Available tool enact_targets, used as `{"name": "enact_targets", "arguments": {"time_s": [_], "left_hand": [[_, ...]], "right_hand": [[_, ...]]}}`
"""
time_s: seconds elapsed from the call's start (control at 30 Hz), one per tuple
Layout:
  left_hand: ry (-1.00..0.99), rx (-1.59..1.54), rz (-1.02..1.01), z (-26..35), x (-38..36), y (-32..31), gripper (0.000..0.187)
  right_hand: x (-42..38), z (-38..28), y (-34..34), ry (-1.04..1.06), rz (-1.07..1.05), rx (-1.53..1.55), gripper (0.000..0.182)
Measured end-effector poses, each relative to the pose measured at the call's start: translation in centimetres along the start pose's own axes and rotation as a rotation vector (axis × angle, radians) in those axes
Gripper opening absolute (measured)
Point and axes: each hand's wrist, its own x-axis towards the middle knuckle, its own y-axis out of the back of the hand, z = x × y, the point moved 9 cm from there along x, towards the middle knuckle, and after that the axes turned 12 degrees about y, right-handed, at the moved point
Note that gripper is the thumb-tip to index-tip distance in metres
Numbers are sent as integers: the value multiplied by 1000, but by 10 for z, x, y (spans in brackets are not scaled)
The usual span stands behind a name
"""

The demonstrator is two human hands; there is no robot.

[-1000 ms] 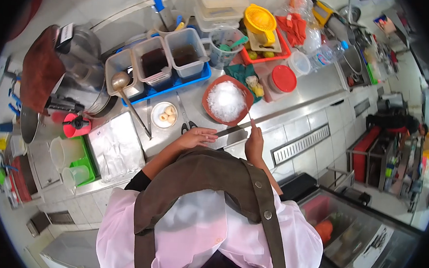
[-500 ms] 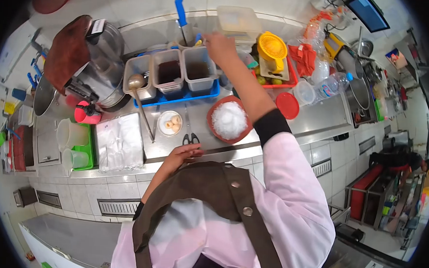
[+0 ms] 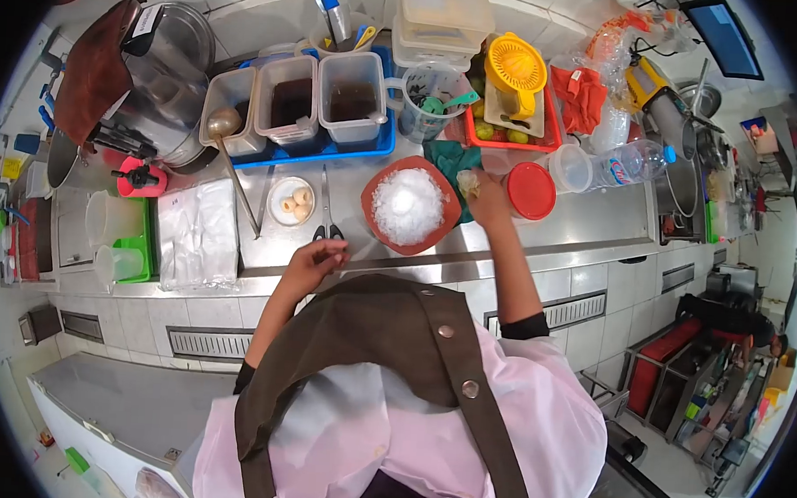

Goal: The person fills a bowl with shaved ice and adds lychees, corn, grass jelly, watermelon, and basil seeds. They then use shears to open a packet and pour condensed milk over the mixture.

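Observation:
My right hand (image 3: 486, 199) is closed on a small pale item (image 3: 468, 183), too small to name, over a green cloth (image 3: 448, 157). Just left of it is a reddish bowl (image 3: 374, 225) heaped with white crushed ice (image 3: 408, 206). My left hand (image 3: 315, 264) hovers at the counter's front edge with its fingers curled loosely and nothing visible in them. Close above it lie the scissors (image 3: 328, 231), and a small white dish (image 3: 279, 215) holds several pale round pieces (image 3: 301, 199).
A blue tray (image 3: 382, 142) with three containers and a ladle (image 3: 232, 150) stands behind. Right of it are a measuring jug (image 3: 417, 122), a yellow juicer (image 3: 516, 70), a red lid (image 3: 531, 191) and a bottle (image 3: 633, 162). Plastic bags (image 3: 196, 234) lie left.
My right hand has come down from behind the containers to beside the bowl, with the pale item in it. My left hand's fingers are more curled. The view has shifted.

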Motion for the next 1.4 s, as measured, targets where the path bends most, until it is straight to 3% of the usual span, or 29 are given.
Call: {"name": "enact_targets", "arguments": {"time_s": [0.07,0.13,0.2,0.27,0.33,0.43,0.53,0.6,0.7,0.73,0.8,0.9,1.0,1.1,1.3,1.4], "left_hand": [[-85,62,-29,10,14,-9,26],[-128,96,-17,39,14,-22,25],[-214,74,42,62,5,-26,26],[-352,190,167,89,-12,-26,32],[-606,363,321,120,-38,-33,38],[-775,366,545,134,-62,-31,38],[-766,603,613,113,-65,-6,35],[-697,675,841,102,-86,21,25],[-555,661,1032,80,-119,66,20],[-561,634,1130,70,-130,79,19],[-501,555,1121,49,-138,99,19],[-468,521,1099,36,-146,105,19],[-521,513,1056,40,-147,100,15],[-606,586,972,48,-135,90,16],[-477,630,611,21,-58,70,17],[-397,719,475,5,-25,62,15]], "right_hand": [[5,-9,-6,24,157,-8,14],[9,6,-8,7,146,24,13],[19,-25,24,-9,167,86,12],[30,-82,62,1,161,344,10],[33,-136,65,76,23,475,9],[33,-215,38,291,-285,585,11],[33,-265,-2,382,-374,753,6],[37,-293,-14,370,-409,852,6],[24,-285,-80,-74,-482,1202,14],[18,-280,-105,12,-561,953,17],[1,-261,-157,174,-684,442,23],[-22,-238,-193,113,-773,17,28],[-30,-218,-200,101,-797,-83,41],[-38,-199,-187,1,-770,-177,33],[-56,-177,-173,-103,-816,-41,34],[-118,-148,-173,-660,-859,793,26]]}}
